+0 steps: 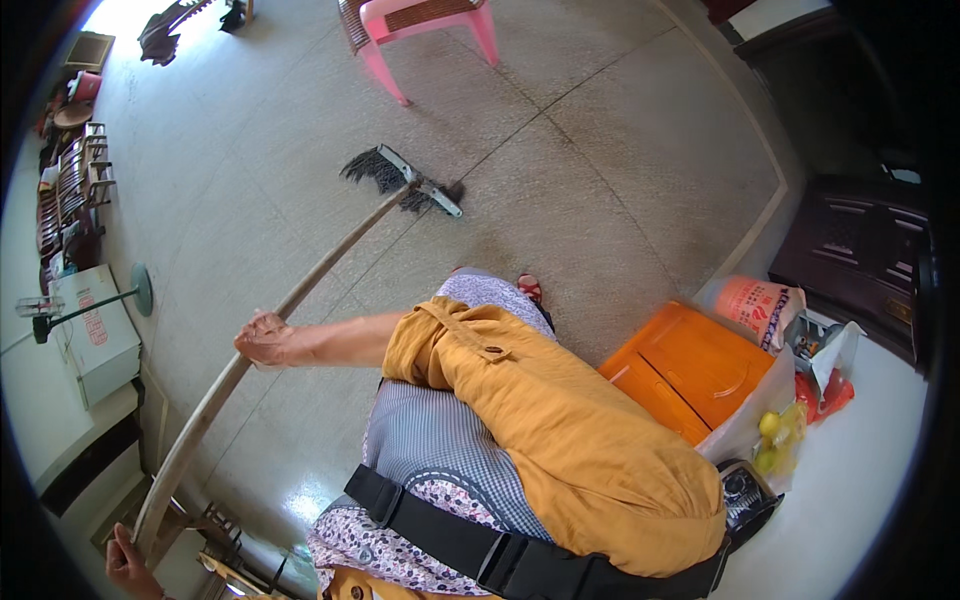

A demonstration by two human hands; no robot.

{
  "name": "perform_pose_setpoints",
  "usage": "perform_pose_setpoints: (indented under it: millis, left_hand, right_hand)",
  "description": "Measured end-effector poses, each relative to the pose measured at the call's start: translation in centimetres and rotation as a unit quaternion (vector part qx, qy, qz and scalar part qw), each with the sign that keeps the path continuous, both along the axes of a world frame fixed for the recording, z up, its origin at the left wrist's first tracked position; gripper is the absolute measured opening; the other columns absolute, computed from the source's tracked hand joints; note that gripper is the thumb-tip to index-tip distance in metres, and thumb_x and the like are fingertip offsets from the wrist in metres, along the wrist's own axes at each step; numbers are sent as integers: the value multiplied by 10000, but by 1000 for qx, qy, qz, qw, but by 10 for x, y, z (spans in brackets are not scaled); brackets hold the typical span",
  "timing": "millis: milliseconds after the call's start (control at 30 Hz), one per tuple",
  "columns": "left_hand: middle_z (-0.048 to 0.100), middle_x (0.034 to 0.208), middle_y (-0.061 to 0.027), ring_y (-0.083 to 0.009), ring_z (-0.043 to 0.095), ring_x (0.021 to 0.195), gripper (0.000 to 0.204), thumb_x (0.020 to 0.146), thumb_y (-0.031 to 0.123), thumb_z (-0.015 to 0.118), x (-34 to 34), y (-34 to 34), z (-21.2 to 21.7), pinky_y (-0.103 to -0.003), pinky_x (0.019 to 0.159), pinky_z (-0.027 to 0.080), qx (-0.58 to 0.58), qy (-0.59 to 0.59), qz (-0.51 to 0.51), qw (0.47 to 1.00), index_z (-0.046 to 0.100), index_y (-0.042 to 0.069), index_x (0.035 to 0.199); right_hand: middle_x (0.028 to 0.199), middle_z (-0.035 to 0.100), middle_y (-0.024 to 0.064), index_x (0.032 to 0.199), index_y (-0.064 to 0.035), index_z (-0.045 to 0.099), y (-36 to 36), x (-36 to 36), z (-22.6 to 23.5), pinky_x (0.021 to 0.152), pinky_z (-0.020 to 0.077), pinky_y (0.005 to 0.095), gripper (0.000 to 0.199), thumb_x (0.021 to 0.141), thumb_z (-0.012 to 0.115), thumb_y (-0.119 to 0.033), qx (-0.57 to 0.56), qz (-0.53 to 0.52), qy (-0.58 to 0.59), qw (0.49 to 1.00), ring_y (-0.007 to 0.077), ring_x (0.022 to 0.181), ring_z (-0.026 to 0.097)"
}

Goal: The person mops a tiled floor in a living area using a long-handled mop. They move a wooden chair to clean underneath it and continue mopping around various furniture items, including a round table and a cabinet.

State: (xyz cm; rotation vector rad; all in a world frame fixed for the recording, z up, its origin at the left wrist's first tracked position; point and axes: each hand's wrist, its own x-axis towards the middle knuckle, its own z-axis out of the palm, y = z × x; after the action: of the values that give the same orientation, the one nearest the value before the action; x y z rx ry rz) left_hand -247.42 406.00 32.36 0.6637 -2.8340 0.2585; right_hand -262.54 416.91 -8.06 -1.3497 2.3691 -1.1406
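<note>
A mop with a long wooden handle (335,255) slants across the view from the lower left. Its pale bar head (437,196) and dark strands (368,168) rest on the floor ahead of me. Partway down the handle, my right hand (265,340) is wrapped round the wood, its arm in a rolled mustard sleeve (560,400). My left hand (130,565) grips near the upper end of the handle, at the lower left rim of the view.
A pink chair (425,20) stands beyond the mop head. At my right are an orange cabinet (690,365), bags and yellow fruit (770,430). To the left are a green fan (142,290), a white box (95,335) and wooden chairs (75,185). My red shoe (530,288) shows below.
</note>
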Motion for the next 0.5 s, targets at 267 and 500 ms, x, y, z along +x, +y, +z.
perform_pose_setpoints:
  millis: [267,500]
  left_hand:
    - [237,442,-103,-143,217,430,482,779,315,614,-71,-19,-93,-335,407,212,-28,-74,-85,993,429,-30,497]
    - [458,429,-102,-193,401,367,452,617,434,709,-106,118,-240,-321,403,351,54,-230,-198,951,578,7,553]
  right_hand:
    - [1012,560,141,996,-35,511,84,-32,-63,808,417,414,278,749,428,-130,118,-39,-132,983,265,939,549]
    - [699,615,115,650,-117,600,306,-27,-178,608,476,383,127,696,485,-146,197,-225,-33,954,254,693,613]
